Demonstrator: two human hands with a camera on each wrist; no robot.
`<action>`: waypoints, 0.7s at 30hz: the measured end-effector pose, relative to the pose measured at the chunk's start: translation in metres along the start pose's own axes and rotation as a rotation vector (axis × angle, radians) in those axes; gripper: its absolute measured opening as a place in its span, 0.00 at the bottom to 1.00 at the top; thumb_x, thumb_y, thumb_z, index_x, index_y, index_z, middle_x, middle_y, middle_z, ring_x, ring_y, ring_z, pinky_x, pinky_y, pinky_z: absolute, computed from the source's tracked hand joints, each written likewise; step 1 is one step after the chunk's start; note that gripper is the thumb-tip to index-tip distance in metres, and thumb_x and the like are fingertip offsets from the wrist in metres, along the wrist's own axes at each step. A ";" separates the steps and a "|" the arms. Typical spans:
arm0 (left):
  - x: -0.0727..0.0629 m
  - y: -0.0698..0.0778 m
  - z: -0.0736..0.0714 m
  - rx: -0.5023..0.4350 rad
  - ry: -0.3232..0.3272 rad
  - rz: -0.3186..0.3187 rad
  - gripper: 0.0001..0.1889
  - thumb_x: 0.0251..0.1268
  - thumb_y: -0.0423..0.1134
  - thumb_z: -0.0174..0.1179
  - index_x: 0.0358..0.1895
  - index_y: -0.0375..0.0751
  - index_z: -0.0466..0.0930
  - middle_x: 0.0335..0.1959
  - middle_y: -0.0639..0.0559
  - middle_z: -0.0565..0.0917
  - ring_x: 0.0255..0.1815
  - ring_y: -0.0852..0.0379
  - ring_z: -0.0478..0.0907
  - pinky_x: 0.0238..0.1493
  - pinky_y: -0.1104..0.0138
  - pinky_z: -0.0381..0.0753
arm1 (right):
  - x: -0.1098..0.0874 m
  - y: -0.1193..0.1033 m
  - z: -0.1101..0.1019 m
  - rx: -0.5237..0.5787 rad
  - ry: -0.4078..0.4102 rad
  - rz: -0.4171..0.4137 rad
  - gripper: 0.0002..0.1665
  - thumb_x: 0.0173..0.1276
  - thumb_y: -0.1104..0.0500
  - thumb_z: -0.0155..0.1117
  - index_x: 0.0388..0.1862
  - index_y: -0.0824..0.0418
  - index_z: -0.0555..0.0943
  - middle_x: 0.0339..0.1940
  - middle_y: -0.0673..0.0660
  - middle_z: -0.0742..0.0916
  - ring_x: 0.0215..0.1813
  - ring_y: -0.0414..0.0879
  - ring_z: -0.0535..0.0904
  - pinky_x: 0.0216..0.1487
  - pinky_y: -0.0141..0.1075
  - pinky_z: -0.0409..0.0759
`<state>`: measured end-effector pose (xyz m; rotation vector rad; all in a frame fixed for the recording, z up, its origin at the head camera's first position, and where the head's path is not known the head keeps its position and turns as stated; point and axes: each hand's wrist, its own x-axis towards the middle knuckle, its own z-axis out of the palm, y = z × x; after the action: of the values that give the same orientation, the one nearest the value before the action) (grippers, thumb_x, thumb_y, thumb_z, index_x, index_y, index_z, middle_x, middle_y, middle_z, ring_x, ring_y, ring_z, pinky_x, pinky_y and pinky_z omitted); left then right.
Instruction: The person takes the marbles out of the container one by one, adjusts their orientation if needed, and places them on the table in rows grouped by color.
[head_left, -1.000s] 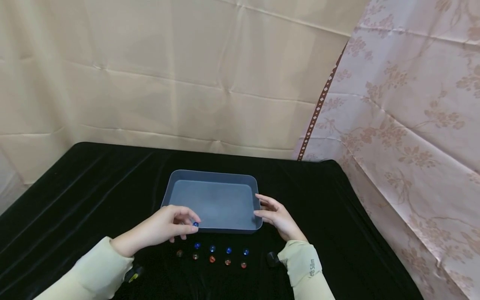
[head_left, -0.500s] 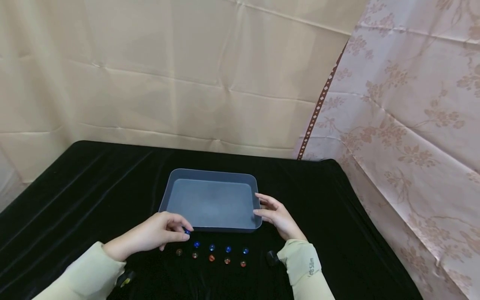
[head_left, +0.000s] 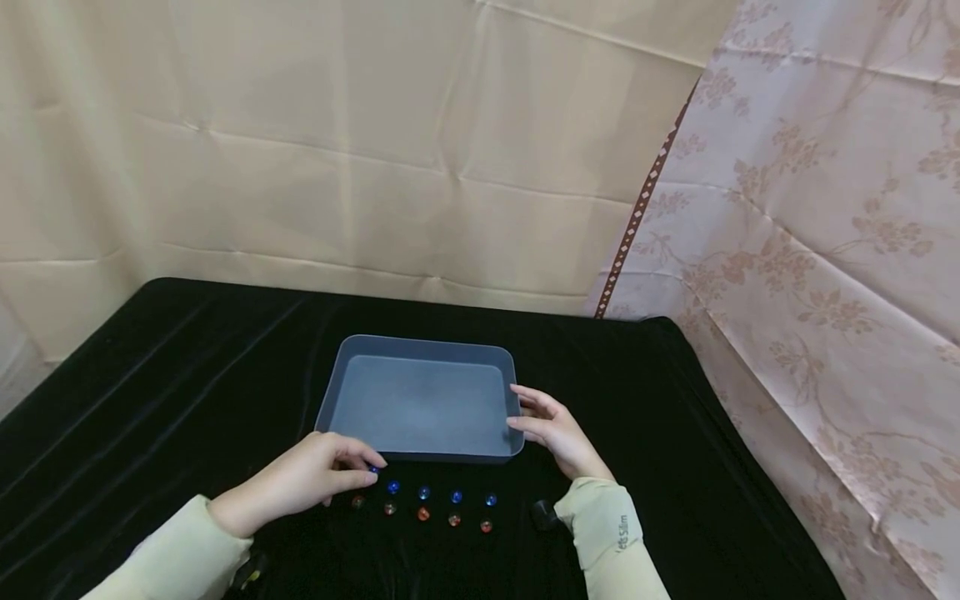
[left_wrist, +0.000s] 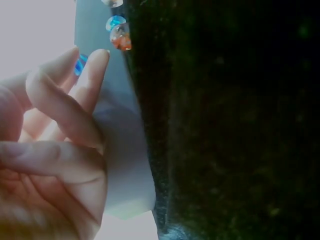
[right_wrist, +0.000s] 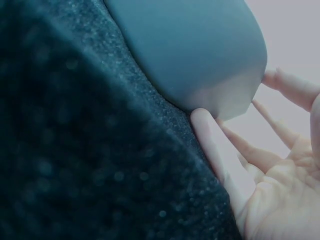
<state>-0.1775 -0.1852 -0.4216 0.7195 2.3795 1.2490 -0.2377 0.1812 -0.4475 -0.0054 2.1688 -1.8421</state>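
My left hand [head_left: 303, 475] pinches a blue glass marble [head_left: 374, 470] between thumb and fingertips, low over the black cloth by the tray's front left corner. That blue marble [left_wrist: 80, 64] shows between the fingertips in the left wrist view. A row of blue marbles [head_left: 424, 492] lies just right of this hand. Nearer to me runs a second row of clear marbles with orange-red or dark swirls [head_left: 423, 513]. My right hand [head_left: 557, 433] touches the right wall of the blue-grey tray [head_left: 427, 457], its fingers extended and spread along the rim. No marbles show inside the tray.
Black cloth [head_left: 637, 417] covers the table, which ends at a beige curtain [head_left: 375, 167] behind and a floral curtain [head_left: 825, 250] to the right. Small dark devices sit at both wrists, one a black wrist camera [head_left: 544, 515].
My left hand has drawn back left and toward me from over the tray's front edge, the blue marble in its fingers, down to the row's left end. My right hand stays at the tray.
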 end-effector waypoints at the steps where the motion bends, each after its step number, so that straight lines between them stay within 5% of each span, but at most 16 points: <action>1: 0.000 0.000 0.001 0.001 0.005 -0.001 0.14 0.69 0.44 0.61 0.51 0.40 0.84 0.34 0.54 0.88 0.16 0.64 0.71 0.18 0.67 0.76 | 0.000 0.000 0.000 0.001 0.001 0.001 0.35 0.67 0.61 0.65 0.72 0.54 0.69 0.69 0.63 0.76 0.63 0.51 0.77 0.61 0.43 0.79; 14: -0.004 -0.005 0.002 0.045 0.013 0.013 0.15 0.70 0.44 0.59 0.52 0.39 0.83 0.33 0.56 0.88 0.17 0.65 0.74 0.21 0.68 0.76 | -0.001 -0.001 -0.001 -0.011 -0.004 0.013 0.34 0.68 0.59 0.65 0.73 0.54 0.68 0.70 0.64 0.75 0.64 0.52 0.77 0.63 0.44 0.78; 21: -0.006 -0.005 -0.001 0.041 0.011 -0.033 0.15 0.69 0.42 0.60 0.51 0.36 0.83 0.32 0.54 0.88 0.18 0.62 0.77 0.22 0.67 0.78 | -0.001 -0.001 -0.001 -0.009 -0.006 0.013 0.34 0.68 0.59 0.65 0.73 0.53 0.68 0.70 0.63 0.74 0.65 0.52 0.76 0.63 0.44 0.78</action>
<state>-0.1746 -0.1912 -0.4245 0.6851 2.4222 1.1973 -0.2369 0.1826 -0.4460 0.0014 2.1674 -1.8231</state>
